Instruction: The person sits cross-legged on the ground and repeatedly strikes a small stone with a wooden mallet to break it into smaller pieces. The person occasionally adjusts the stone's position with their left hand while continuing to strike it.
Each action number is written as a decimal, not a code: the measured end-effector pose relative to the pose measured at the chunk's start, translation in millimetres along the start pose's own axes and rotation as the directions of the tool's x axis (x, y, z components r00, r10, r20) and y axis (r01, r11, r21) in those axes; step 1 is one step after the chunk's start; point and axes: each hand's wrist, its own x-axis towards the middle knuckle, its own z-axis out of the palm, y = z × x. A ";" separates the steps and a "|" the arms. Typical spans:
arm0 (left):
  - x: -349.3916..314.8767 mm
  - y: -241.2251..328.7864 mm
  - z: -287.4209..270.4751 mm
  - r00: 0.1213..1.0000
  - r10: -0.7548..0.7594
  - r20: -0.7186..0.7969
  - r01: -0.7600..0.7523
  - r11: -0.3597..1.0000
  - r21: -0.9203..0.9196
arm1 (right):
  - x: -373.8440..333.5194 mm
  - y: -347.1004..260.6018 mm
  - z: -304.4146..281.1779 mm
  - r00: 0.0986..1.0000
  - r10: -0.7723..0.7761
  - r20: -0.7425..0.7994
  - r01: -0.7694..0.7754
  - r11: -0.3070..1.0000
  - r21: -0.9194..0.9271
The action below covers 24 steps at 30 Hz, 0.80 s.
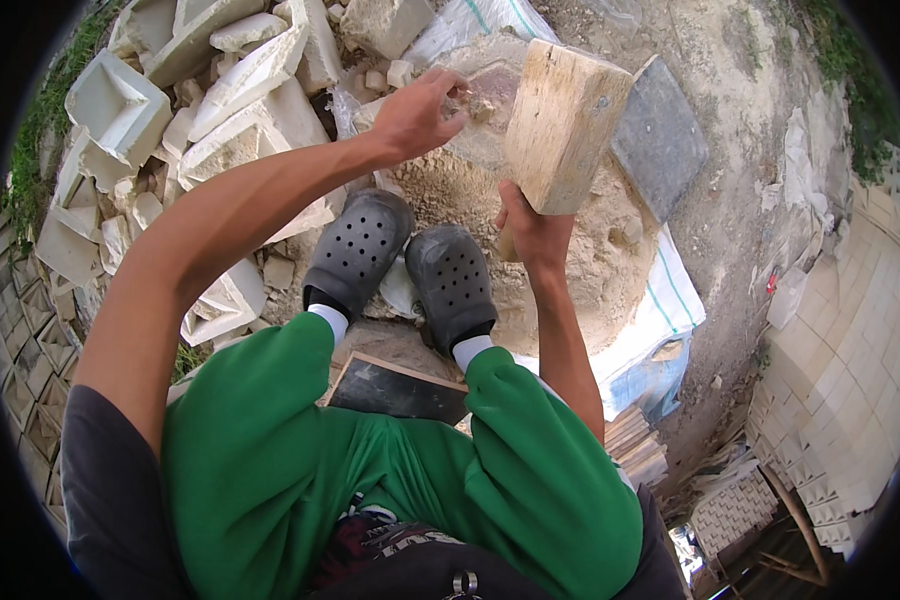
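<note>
Grips a wooden mallet [568, 125] with the right grip [537, 228], closed around a mostly hidden handle, with only a short end showing below the fist. Holds the mallet over a mound of pale crumbled material [602, 265], out in front of the right foot. Points the blocky head away from the body, its long axis running up the view and leaning slightly rightward. Holds the left grip [420, 115] out to the left of the mallet, half-curled, with thumb and fingertips apart; cannot tell about anything small between them. Wears dark clogs [358, 248], planted side by side at the mound's near-left edge, and green trousers [260, 440]. Farther out, shows a grey slab [660, 140] just right of the mallet, a white blue-striped sheet [673, 290] under the mound, and heaped pale cast blocks [120, 108] to the left.
</note>
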 end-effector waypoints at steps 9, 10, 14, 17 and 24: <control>7.1 -5.4 -6.6 0.998 0.015 0.057 -0.015 1.000 0.002 | 7.4 13.0 12.5 0.962 0.263 0.077 -0.248 0.956 -0.156; 8.6 -5.9 -6.6 0.998 0.013 0.068 -0.012 1.000 -0.007 | 5.9 5.8 9.2 0.963 0.261 0.064 -0.250 0.958 -0.140; 12.8 -12.1 -4.1 0.996 0.046 0.076 -0.044 0.999 -0.031 | 1.8 -0.8 -2.8 0.994 0.100 0.051 -0.098 0.994 -0.052; 13.3 -11.7 -0.9 0.996 0.037 0.077 -0.032 0.998 -0.061 | 7.0 27.7 5.5 0.968 -0.245 -0.048 0.242 0.968 -0.062; 7.8 1.0 -3.3 0.997 0.019 0.077 -0.010 0.993 -0.119 | 10.1 22.0 15.7 0.962 0.261 0.078 -0.246 0.954 -0.171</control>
